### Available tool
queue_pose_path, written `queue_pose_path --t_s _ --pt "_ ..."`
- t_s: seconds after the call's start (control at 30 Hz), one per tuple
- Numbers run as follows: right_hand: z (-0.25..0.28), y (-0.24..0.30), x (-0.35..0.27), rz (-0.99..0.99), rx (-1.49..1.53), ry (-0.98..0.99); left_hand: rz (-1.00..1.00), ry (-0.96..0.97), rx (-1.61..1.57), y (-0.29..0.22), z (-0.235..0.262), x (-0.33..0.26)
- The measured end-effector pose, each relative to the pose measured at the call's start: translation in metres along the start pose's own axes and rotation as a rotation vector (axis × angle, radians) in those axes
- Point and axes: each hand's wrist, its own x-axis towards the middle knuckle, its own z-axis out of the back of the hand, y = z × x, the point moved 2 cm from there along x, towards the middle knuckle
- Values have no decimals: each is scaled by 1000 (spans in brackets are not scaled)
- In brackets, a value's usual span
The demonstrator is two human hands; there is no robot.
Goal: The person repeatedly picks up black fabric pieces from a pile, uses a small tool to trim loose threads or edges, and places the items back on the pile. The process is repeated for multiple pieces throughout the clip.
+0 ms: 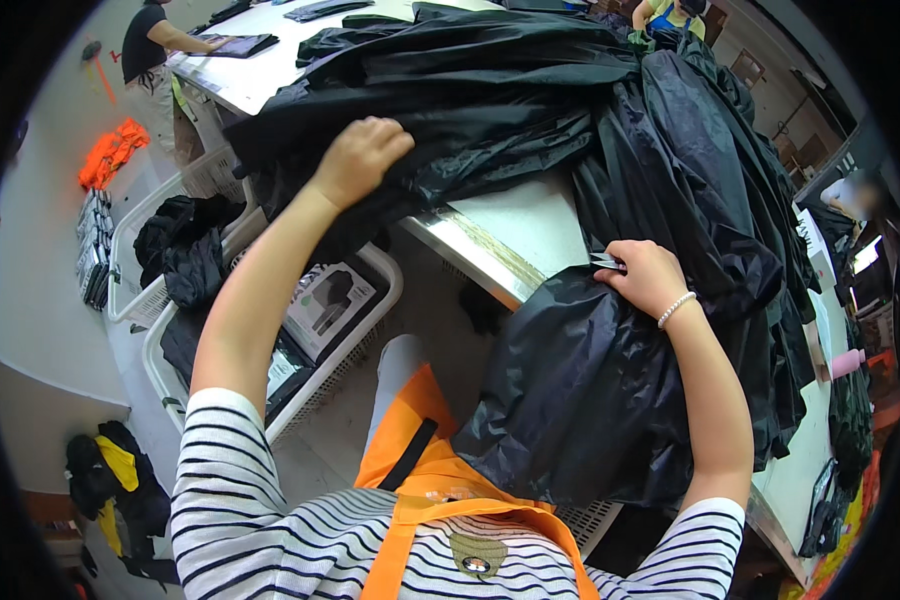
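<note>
A large heap of shiny black fabric (490, 75) covers much of the table and hangs over its front edge. At the upper left of the heap, my left hand (365, 160) is closed in a fist on the black fabric, that arm stretched far forward. My right hand (645, 283) is closed around small thread snips (607, 261), their metal blades pointing left. Its fingers also lie against the top of a black fabric piece (580, 390) that drapes down over my lap. Most of the snips is hidden inside the hand.
White plastic baskets (390, 275) stand left of the table, holding black garments and packaged items. The white tabletop (535, 215) shows between the fabric folds. A person (155, 50) handles a folded dark package at the far left; another person (675, 15) is at the table's far end.
</note>
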Motion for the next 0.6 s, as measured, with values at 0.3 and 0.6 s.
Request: queue_pose_path --t_s 0.3,0.6 --pt "11 109 71 379 41 -355 466 239 -645 -24 -13 7" --pt "-52 116 113 163 55 -234 542 274 -765 14 -44 -10"
